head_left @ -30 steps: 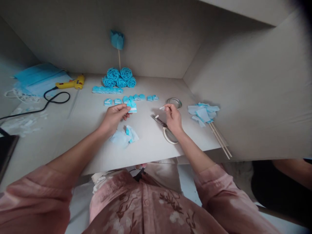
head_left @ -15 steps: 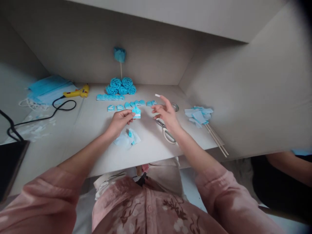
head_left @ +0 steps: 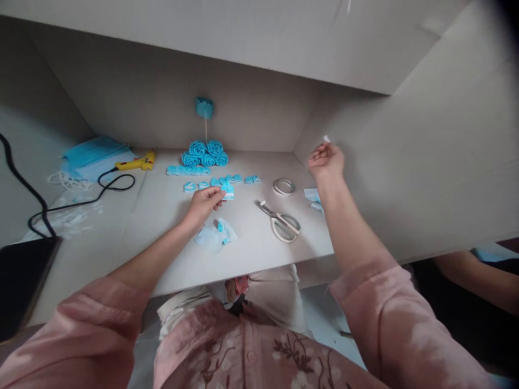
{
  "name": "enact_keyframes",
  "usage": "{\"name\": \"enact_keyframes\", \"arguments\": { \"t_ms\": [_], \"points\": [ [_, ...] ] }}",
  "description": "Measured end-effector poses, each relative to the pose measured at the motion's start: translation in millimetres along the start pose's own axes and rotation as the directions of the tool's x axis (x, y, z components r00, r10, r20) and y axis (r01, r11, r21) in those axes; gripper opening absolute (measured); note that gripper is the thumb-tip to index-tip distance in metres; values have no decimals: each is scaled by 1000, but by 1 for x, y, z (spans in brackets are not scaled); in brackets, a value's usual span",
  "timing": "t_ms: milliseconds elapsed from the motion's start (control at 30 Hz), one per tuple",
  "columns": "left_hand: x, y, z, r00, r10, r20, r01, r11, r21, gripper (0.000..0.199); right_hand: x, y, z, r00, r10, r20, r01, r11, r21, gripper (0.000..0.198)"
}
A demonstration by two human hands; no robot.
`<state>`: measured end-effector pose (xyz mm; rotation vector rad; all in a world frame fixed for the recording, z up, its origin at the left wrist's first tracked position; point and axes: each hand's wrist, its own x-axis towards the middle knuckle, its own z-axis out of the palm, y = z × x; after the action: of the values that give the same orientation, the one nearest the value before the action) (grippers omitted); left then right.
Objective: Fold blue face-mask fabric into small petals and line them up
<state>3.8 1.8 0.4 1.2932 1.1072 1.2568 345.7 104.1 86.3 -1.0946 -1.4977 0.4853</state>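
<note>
Dim, soft, greyish light covers the smooth pale-grey bench [head_left: 251,246] beneath the left fingers [head_left: 211,193]; beyond them, the flat grey back wall [head_left: 259,102] sinks into shade under the overhanging grey panel [head_left: 203,38]. Small white material at the right fingers [head_left: 319,155] looks smeared. Far above and right of these, the corner blackens; nearer the camera, wide-angle distortion stretches the pink cloth sleeves [head_left: 97,313].

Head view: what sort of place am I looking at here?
Probably a craft workstation: a yellow glue gun, scissors and stacked blue rosettes sit on a pale worktop enclosed by plain panels.
</note>
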Motion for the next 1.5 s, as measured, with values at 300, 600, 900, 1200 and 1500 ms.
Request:
{"name": "enact_keyframes", "arguments": {
  "t_ms": [300, 600, 900, 1200, 1500],
  "points": [
    [0, -4, -1, 1000, -18, 8, 18, 1000, 2, 29, -57, -48, 147, 619, 382, 687, -684, 693, 230, 25],
    [2, -3, -1, 1000, -15, -13, 15, 1000, -4, 28, 3, -40, 129, 898, 334, 288, -425, 828, 366, 32],
    [2, -4, -1, 998, -36, -50, 35, 999, -20, 24, -43, -9, 79, 908, -19, 419, 209, 887, -412, 68],
    [1, -2, 0, 998, -35, -46, 36, 999, 17, 24, -46, -27, 94, 826, 4, 564, 117, 977, -178, 62],
    [0, -6, 1, 999, 25, 40, -28, 996, 85, 26, -92, -44, 134, 677, 14, 736, -138, 985, 107, 73]
  ]
}}
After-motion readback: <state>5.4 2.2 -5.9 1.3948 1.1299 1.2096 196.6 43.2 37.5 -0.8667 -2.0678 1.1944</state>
